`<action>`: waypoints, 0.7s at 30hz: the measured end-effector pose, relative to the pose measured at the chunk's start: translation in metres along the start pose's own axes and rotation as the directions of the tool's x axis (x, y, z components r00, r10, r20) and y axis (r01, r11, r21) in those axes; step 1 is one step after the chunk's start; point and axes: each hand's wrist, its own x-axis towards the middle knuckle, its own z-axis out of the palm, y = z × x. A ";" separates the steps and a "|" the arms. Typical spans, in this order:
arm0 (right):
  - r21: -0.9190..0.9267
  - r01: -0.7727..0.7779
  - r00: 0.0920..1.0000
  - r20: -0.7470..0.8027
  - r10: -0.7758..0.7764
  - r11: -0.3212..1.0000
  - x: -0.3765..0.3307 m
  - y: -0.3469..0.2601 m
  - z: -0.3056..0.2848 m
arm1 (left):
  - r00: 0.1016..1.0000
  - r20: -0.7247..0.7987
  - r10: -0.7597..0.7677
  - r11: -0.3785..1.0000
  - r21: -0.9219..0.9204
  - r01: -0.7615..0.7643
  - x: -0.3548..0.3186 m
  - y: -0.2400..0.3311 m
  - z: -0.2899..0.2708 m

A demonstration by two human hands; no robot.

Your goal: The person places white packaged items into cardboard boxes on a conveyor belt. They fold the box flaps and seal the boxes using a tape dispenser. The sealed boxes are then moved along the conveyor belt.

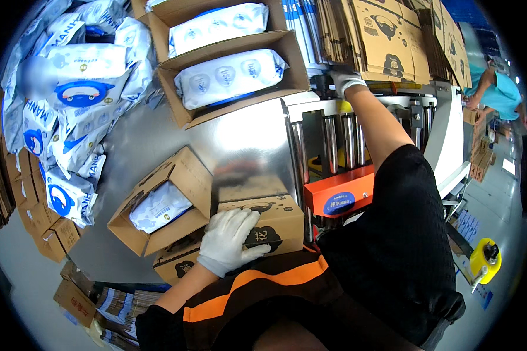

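Beside the orange machine guard [339, 198], the gloved left hand [231, 240] lies flat, fingers spread, on a closed printed carton [275, 219]. Beyond the guard, the gloved right hand [345, 81] reaches the flattened cardboard stack [386, 41]; its grip cannot be told.

white-blue packs [70, 88] — piled left | brown cartons [164, 205] — centre | orange label [339, 202]

Both hands wear white gloves: the left hand [231, 240] at lower centre, the right hand [345, 79] at upper centre. The closed box [269, 219] is brown with black print. The packs [70, 88] at upper left are white with blue marks. The surface [240, 140] is shiny grey metal. The machine panel [339, 196] is orange.
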 end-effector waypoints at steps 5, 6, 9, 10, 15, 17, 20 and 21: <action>-0.048 -0.080 0.997 0.000 0.080 0.996 0.022 0.006 0.036 | 0.998 0.058 0.007 1.000 -0.020 -0.006 -0.003 -0.005 -0.002; -0.040 -0.095 0.991 -0.093 0.091 0.995 0.021 0.004 0.033 | 0.998 0.063 0.003 1.000 -0.027 -0.002 -0.006 -0.006 0.001; -0.127 0.055 0.969 0.245 -0.022 0.990 0.009 -0.006 -0.029 | 1.000 -0.003 -0.004 0.998 -0.057 0.004 -0.010 -0.009 0.008; -0.174 0.071 0.985 0.168 -0.041 0.982 0.007 0.002 -0.016 | 0.998 -0.057 0.029 0.998 -0.050 -0.032 -0.009 -0.010 0.011; -0.120 0.101 0.992 0.092 -0.090 0.988 0.005 0.007 -0.023 | 1.000 0.004 0.016 0.997 -0.079 -0.015 -0.007 -0.016 0.008; -0.101 0.012 1.000 0.014 -0.011 0.995 0.001 -0.008 -0.038 | 0.999 0.042 0.013 0.993 -0.115 -0.008 -0.005 -0.013 0.003; -0.123 0.066 0.994 0.092 -0.055 0.990 -0.004 0.011 -0.027 | 0.999 0.031 0.037 0.993 -0.114 -0.034 -0.004 -0.014 0.003; -0.037 -0.084 0.972 0.217 0.090 0.996 -0.005 0.012 -0.027 | 0.999 0.023 0.038 0.995 -0.097 -0.035 -0.005 -0.013 0.000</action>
